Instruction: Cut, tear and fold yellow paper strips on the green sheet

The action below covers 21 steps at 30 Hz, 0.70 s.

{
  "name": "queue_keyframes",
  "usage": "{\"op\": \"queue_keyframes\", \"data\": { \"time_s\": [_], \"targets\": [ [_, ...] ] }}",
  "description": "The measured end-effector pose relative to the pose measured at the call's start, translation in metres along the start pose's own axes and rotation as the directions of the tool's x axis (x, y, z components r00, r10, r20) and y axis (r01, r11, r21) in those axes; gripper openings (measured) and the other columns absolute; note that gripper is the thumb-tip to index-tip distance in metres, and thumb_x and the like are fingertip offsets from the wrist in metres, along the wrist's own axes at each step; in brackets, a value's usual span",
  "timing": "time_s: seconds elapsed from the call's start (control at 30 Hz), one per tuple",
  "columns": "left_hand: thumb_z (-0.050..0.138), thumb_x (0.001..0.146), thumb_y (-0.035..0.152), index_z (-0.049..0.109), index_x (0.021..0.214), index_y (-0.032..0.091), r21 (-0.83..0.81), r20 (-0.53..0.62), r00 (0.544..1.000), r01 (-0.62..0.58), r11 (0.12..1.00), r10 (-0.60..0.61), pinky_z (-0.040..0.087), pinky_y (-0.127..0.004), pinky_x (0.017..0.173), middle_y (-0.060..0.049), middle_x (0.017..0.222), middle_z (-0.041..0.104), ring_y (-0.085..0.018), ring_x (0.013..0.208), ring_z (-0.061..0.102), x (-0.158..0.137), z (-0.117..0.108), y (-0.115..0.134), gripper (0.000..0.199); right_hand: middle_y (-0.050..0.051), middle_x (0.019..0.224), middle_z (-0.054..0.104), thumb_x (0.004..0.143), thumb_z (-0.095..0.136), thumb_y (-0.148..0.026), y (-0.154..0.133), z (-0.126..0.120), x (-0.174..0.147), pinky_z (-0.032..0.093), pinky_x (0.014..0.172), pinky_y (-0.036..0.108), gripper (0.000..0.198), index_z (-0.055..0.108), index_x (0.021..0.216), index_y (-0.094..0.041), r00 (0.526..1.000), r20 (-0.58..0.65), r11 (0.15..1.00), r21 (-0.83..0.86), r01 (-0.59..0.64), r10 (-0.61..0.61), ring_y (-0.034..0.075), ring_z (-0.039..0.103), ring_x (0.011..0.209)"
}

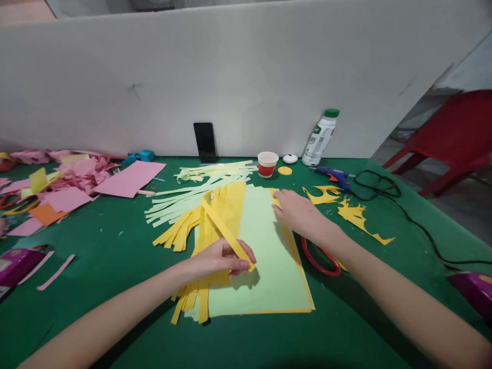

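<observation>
My left hand (226, 258) is closed on one end of a yellow paper strip (223, 225), which slants up to the left over the fringed yellow paper (230, 202). Beneath the hand lies a pale green paper sheet (269, 277), with yellow paper showing along its lower and right edges. At the sheet's upper right corner, my right hand (298, 209) has its fingers curled on a yellow paper edge (274, 199); its grip is partly hidden. Red-handled scissors (321, 262) lie below the right forearm, their blades out of sight. Pale green strips (177, 202) fan out at the left.
Behind stand a phone (205, 142), a paper cup (267, 165) and a leaning bottle (321, 137). A blue glue gun (333, 174) with a black cord (415, 228) and yellow scraps (357, 215) are at right. Pink paper (130, 178) is piled left.
</observation>
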<state>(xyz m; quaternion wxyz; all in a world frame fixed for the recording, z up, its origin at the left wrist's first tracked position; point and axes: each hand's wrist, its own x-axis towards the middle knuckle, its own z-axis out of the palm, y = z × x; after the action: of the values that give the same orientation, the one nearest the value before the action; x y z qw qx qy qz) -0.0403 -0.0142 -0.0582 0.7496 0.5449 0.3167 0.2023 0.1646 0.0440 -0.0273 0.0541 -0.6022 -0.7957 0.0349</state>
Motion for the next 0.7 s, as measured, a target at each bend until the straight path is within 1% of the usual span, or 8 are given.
{"op": "queue_keyframes", "data": {
  "time_s": [0.03,0.1,0.17,0.3,0.4,0.5,0.6,0.7],
  "targets": [
    [0.066,0.07,0.027,0.062,0.08,0.013,0.001,0.0,1.0,-0.013,1.0,0.013,0.035,-0.018,0.048,0.001,0.062,0.056,-0.006,0.05,0.046,0.005,0.0,0.0,0.017,0.007,0.101,0.057,0.085,0.047,-0.029,0.014,0.0,-0.018,0.047,0.076,0.037,0.025,0.053,0.104,-0.013,0.998,0.023,0.998,-0.021,-0.061,0.062,0.017,0.056,0.088],
    [0.066,0.071,0.026,0.062,0.083,0.014,0.002,-0.002,1.0,-0.032,1.0,0.032,0.036,-0.019,0.049,0.0,0.065,0.058,-0.006,0.051,0.047,0.017,0.0,-0.002,0.018,0.016,0.09,0.059,0.082,0.047,-0.021,0.037,0.005,-0.05,0.046,0.07,0.04,0.021,0.056,0.095,-0.008,0.983,0.056,0.984,-0.043,-0.171,0.173,0.026,0.056,0.087],
    [0.066,0.07,0.025,0.063,0.085,0.014,0.003,0.001,0.999,-0.043,0.999,0.043,0.037,-0.019,0.049,-0.001,0.067,0.06,-0.006,0.052,0.048,0.029,-0.001,-0.003,0.019,0.02,0.092,0.058,0.08,0.047,-0.021,0.053,0.016,-0.071,0.045,0.067,0.041,0.022,0.056,0.096,-0.008,0.965,0.081,0.968,-0.024,-0.249,0.25,0.03,0.057,0.086],
    [0.069,0.067,0.024,0.065,0.086,0.013,0.003,0.007,0.999,-0.051,0.999,0.051,0.037,-0.022,0.05,-0.004,0.068,0.063,-0.007,0.05,0.048,0.047,-0.003,-0.005,0.023,0.016,0.103,0.056,0.075,0.05,-0.023,0.069,0.036,-0.078,0.044,0.073,0.035,0.039,0.049,0.111,-0.011,0.953,0.126,0.948,0.128,-0.292,0.277,0.027,0.055,0.093],
    [0.068,0.067,0.024,0.066,0.085,0.013,0.003,-0.037,0.998,-0.053,0.999,0.054,0.036,-0.023,0.05,-0.004,0.068,0.063,-0.007,0.048,0.046,0.055,-0.006,-0.007,0.021,0.016,0.099,0.056,0.066,0.053,-0.023,0.078,0.034,-0.071,0.043,0.071,0.036,0.053,0.045,0.117,-0.009,0.93,0.159,0.893,0.264,-0.364,0.332,0.027,0.055,0.088],
    [0.067,0.069,0.024,0.066,0.083,0.015,-0.019,-0.076,0.995,-0.07,0.997,0.069,0.035,-0.023,0.052,-0.001,0.062,0.059,-0.007,0.048,0.045,0.058,-0.009,-0.01,0.018,0.014,0.085,0.058,0.067,0.049,-0.03,0.087,0.022,-0.071,0.042,0.059,0.035,0.053,0.046,0.115,-0.009,0.891,0.255,0.774,0.441,-0.454,0.377,0.024,0.056,0.069],
    [0.068,0.068,0.026,0.066,0.081,0.015,-0.075,-0.075,0.993,-0.094,0.993,0.088,0.033,-0.022,0.051,0.001,0.055,0.053,-0.007,0.05,0.045,0.058,-0.01,-0.011,0.017,0.008,0.069,0.055,0.075,0.028,-0.033,0.091,0.012,-0.078,0.038,0.046,0.03,0.041,0.049,0.106,-0.016,0.872,0.401,0.589,0.646,-0.486,0.28,0.016,0.05,0.05],
    [0.068,0.067,0.029,0.066,0.078,0.015,-0.142,-0.076,0.992,-0.11,0.984,0.099,0.032,-0.021,0.05,0.002,0.053,0.05,-0.007,0.05,0.045,0.059,-0.01,-0.01,0.018,0.003,0.057,0.047,0.071,0.033,-0.029,0.085,0.014,-0.085,0.032,0.04,0.028,0.035,0.049,0.101,-0.019,0.855,0.472,0.413,0.749,-0.518,0.215,0.014,0.042,0.044]
  ]
}}
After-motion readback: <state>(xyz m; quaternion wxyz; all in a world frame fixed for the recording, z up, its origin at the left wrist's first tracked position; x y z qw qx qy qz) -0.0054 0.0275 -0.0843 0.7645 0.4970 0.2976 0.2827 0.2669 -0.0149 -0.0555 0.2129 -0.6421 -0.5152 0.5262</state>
